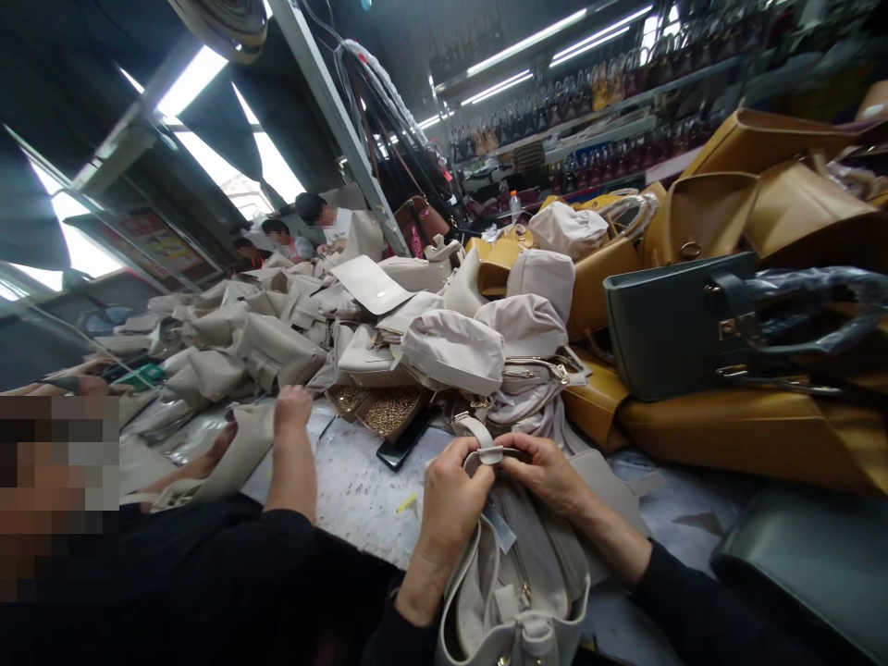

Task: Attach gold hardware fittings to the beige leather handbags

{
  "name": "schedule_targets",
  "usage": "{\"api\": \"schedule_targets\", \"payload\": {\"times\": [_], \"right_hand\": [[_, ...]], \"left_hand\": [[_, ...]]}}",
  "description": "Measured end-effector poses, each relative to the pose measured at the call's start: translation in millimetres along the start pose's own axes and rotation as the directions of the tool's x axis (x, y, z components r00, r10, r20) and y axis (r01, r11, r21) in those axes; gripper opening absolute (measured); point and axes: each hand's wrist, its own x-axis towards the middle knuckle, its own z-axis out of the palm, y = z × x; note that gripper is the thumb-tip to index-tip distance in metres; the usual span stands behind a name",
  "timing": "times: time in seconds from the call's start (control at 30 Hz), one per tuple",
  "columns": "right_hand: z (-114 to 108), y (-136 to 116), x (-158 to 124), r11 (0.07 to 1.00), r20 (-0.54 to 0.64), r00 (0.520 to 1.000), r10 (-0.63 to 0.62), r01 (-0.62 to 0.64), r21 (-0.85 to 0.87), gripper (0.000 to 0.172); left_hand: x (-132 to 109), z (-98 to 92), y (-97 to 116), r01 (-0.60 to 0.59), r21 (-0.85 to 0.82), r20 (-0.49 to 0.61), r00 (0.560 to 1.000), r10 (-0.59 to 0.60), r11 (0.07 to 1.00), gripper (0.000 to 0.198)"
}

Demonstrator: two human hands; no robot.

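Observation:
A pale grey handbag (pixel 517 578) lies in front of me on the worktable (pixel 361 490), its mouth toward me. My left hand (pixel 454 495) and my right hand (pixel 541 472) are both closed on a narrow grey strap tab (pixel 489 453) at the bag's far end, pinching it between them. The strap runs up from the bag to a metal ring (pixel 462 416).
A co-worker in black sits at my left, one hand (pixel 292 407) on a beige bag piece (pixel 240 453). A box of small gold hardware (pixel 388 410) and a dark phone (pixel 406 442) lie ahead. Heaps of beige bags (pixel 450 347), mustard bags (pixel 735 430) and a dark green bag (pixel 670 324) crowd the table.

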Motion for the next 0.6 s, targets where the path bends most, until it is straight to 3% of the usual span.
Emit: {"api": "schedule_targets", "payload": {"times": [0.5,0.6], "right_hand": [[1,2,-2,0.968,0.006,0.994,-0.112,0.110,-0.226,0.014],[4,1,-2,0.957,-0.007,0.992,-0.127,0.121,-0.264,0.013]], "left_hand": [[-10,13.1,-5,-0.122,0.214,-0.140,0.978,0.153,0.969,0.012],[-8,17.9,-9,-0.078,0.179,-0.185,0.976,0.112,0.981,0.011]]}}
